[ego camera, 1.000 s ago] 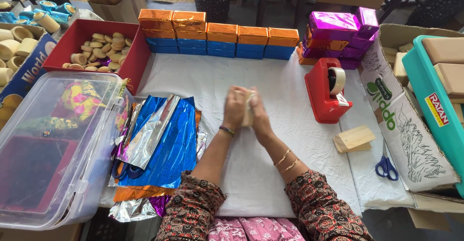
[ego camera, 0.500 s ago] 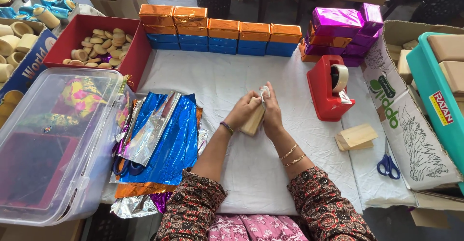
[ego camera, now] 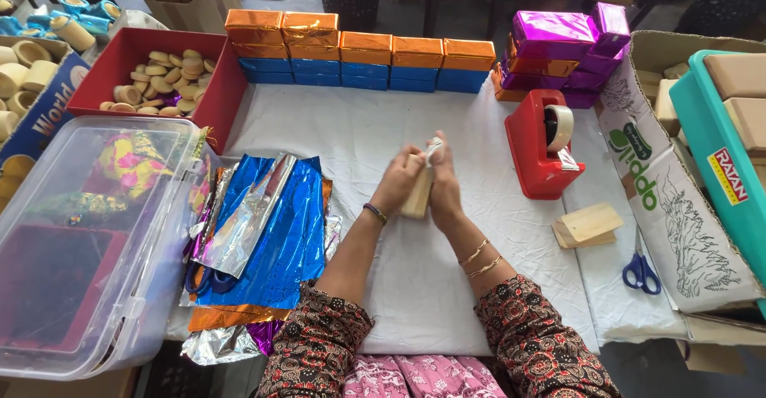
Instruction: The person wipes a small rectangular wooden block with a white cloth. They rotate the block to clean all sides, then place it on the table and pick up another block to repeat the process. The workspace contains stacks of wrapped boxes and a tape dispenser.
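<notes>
Both hands meet over the middle of the white cloth-covered table (ego camera: 359, 139), pressed together around a small pale wooden block (ego camera: 417, 199) that stands upright between the palms. The left hand (ego camera: 397, 184) cups the block from its side with the fingers curled round it, and the right hand (ego camera: 444, 181) closes on the other side; a scrap of silvery foil (ego camera: 433, 150) pokes out above the fingertips.

Just left of the arms lies a loose heap of shiny foil sheets (ego camera: 267, 238), mostly blue with silver, orange and purple edges. Further left sits a clear plastic storage bin (ego camera: 80, 238). To the right of the hands stands a red tape dispenser (ego camera: 542, 143), and nearer the table's edge a pair of flat pale wooden pieces (ego camera: 588, 224) and blue-handled scissors (ego camera: 641, 266). Along the back runs a row of orange-and-blue wrapped boxes (ego camera: 359, 61), with magenta wrapped boxes (ego camera: 566, 39) stacked at its right end and a red tray of round wooden pieces (ego camera: 155, 79) at its left.
</notes>
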